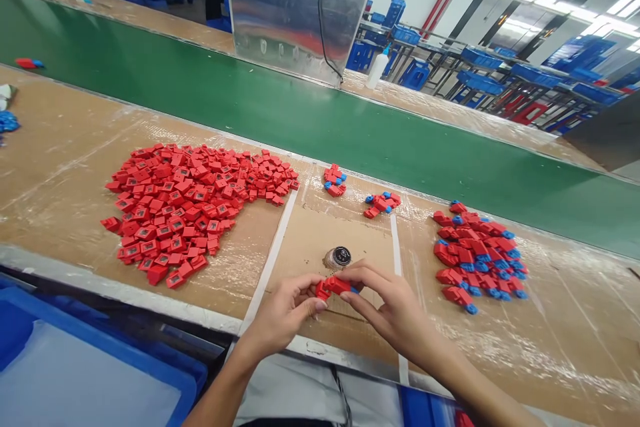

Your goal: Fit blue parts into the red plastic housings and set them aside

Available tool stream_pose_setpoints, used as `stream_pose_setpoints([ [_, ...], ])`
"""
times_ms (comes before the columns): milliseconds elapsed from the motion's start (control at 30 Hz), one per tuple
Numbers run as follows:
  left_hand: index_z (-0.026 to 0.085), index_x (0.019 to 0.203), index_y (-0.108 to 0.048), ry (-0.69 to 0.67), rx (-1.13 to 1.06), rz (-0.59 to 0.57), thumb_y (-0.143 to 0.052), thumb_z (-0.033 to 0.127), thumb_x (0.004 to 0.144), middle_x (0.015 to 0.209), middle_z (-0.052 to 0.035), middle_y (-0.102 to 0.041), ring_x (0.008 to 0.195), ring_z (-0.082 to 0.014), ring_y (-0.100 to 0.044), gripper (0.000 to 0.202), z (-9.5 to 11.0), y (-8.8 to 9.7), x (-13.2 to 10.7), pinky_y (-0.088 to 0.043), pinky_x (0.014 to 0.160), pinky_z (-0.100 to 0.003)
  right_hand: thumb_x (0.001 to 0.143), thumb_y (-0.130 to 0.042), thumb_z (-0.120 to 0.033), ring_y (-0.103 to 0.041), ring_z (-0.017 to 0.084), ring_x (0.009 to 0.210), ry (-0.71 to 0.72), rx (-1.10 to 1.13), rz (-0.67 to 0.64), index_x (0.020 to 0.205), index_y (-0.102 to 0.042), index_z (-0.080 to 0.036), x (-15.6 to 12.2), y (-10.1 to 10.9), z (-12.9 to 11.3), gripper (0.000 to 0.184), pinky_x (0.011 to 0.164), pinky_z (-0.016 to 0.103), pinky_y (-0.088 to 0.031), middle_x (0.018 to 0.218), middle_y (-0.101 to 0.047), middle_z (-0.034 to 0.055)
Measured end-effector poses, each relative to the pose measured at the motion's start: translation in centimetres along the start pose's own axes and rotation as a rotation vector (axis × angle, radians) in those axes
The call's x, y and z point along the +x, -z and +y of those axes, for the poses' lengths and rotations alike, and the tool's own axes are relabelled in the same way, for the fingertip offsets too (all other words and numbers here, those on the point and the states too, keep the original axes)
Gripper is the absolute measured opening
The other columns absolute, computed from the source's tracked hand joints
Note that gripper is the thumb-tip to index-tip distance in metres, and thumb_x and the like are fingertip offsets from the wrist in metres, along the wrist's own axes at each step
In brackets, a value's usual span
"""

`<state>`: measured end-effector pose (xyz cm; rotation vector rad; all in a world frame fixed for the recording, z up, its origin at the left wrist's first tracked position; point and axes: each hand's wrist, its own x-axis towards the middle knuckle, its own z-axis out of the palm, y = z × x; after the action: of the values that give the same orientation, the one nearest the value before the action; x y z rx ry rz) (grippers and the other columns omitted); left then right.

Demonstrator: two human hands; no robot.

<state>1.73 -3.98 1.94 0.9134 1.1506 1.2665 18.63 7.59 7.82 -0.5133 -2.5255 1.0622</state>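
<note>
The red plastic part (333, 286) with a small blue piece (355, 290) at its end is held between both hands, just above a cardboard sheet (345, 233). The left hand (285, 310) pinches one end with its thumb and fingers, and the right hand (395, 310) closes over the other end, so both hands are grasping the part and neither has released it. The fingers partly hide the join, so I cannot be sure how the blue piece sits. The step in hand seems to be working on this single part, and the next move calls for a steady pinch from both hands.

Just behind the hands stands a small jar with a black lid (338, 256). To the left lies a big heap of red pieces (190, 207), and to the right a heap of red pieces with blue ends (475, 253). Beyond them runs a green conveyor belt (350, 120).
</note>
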Motion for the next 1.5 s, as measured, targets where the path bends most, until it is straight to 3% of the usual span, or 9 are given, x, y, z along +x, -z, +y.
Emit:
stream_pose_setpoints([
  [333,0.016,0.108,-0.065,0.019,0.070,-0.028,-0.056,0.029,0.090,0.077,0.0002,-0.055,0.067,-0.0128,-0.046,0.024,0.0,0.1,-0.1,-0.037,0.062,-0.023,0.098,-0.050,-0.019,-0.061,0.019,0.091,0.033,-0.020,-0.041,0.103,-0.061,-0.022,-0.4,-1.0,0.5,0.013,0.078,0.030,-0.050,0.100,-0.061,0.0069],
  [567,0.017,0.087,-0.059,0.021,0.168,-0.064,-0.051,0.032,0.093,0.071,0.0018,-0.049,0.063,-0.0126,-0.043,0.018,0.2,0.5,-0.4,-0.035,0.059,-0.023,0.099,-0.045,-0.015,-0.059,0.018,0.083,0.059,-0.085,0.005,0.102,-0.061,-0.021,-0.9,-2.6,0.4,0.018,0.072,0.028,-0.050,0.096,-0.058,0.0076],
  [867,0.017,0.095,-0.062,0.069,0.231,-0.059,-0.051,0.035,0.093,0.075,-0.0002,-0.053,0.066,-0.0134,-0.046,0.021,0.0,0.5,-0.1,-0.039,0.060,-0.023,0.099,-0.046,-0.019,-0.063,0.018,0.088,0.054,0.001,0.074,0.101,-0.063,-0.020,-0.6,-2.9,0.3,0.017,0.077,0.029,-0.053,0.098,-0.063,0.0081],
  [933,0.020,0.112,-0.060,0.118,0.224,-0.106,-0.058,0.037,0.089,0.080,-0.0014,-0.057,0.068,-0.0146,-0.050,0.029,0.6,1.2,0.2,-0.043,0.063,-0.024,0.097,-0.051,-0.021,-0.064,0.018,0.091,0.032,0.090,0.107,0.102,-0.064,-0.021,-0.6,-1.9,0.9,0.014,0.080,0.029,-0.053,0.098,-0.066,0.0068],
  [1033,0.024,0.142,-0.038,0.168,0.332,-0.116,-0.060,0.045,0.086,0.089,-0.0038,-0.064,0.072,-0.0175,-0.057,0.064,3.0,3.9,1.7,-0.047,0.065,-0.027,0.095,-0.056,-0.024,-0.065,0.018,0.089,-0.091,0.079,0.280,0.103,-0.066,-0.021,-1.5,1.5,3.2,0.013,0.079,0.029,-0.053,0.096,-0.069,0.0053],
  [1167,0.022,0.145,-0.034,0.088,0.969,0.315,-0.045,0.054,0.089,0.082,-0.0051,-0.066,0.078,-0.0262,-0.064,0.065,6.8,8.5,5.8,-0.048,0.072,-0.035,0.095,-0.055,-0.034,-0.066,0.023,0.089,-0.316,-0.239,0.590,0.102,-0.067,-0.019,-5.7,7.8,8.6,0.021,0.082,0.038,-0.052,0.099,-0.070,0.0084],
  [1233,0.021,0.139,-0.042,0.138,1.262,0.382,-0.040,0.049,0.092,0.088,-0.0098,-0.070,0.090,-0.0332,-0.065,0.055,8.0,9.8,7.9,-0.047,0.077,-0.040,0.094,-0.054,-0.042,-0.066,0.027,0.088,-0.374,-0.394,0.624,0.101,-0.067,-0.017,-8.2,10.2,11.4,0.030,0.079,0.042,-0.052,0.098,-0.070,0.0108],
  [1367,0.015,0.126,-0.049,0.268,1.565,0.348,-0.029,0.042,0.095,0.097,-0.0199,-0.070,0.093,-0.0417,-0.066,0.046,8.5,9.5,10.2,-0.048,0.073,-0.046,0.094,-0.050,-0.047,-0.065,0.029,0.088,-0.397,-0.548,0.553,0.101,-0.068,-0.019,-10.6,11.9,14.7,0.034,0.076,0.043,-0.053,0.098,-0.069,0.0100],
  [1500,0.013,0.114,-0.052,0.307,1.703,0.372,-0.027,0.037,0.097,0.089,-0.0203,-0.069,0.085,-0.0404,-0.068,0.039,8.2,8.5,10.2,-0.048,0.067,-0.042,0.096,-0.048,-0.045,-0.062,0.028,0.096,-0.298,-0.593,0.660,0.103,-0.067,-0.018,-6.5,10.9,13.8,0.034,0.084,0.044,-0.050,0.105,-0.062,0.0114],
])
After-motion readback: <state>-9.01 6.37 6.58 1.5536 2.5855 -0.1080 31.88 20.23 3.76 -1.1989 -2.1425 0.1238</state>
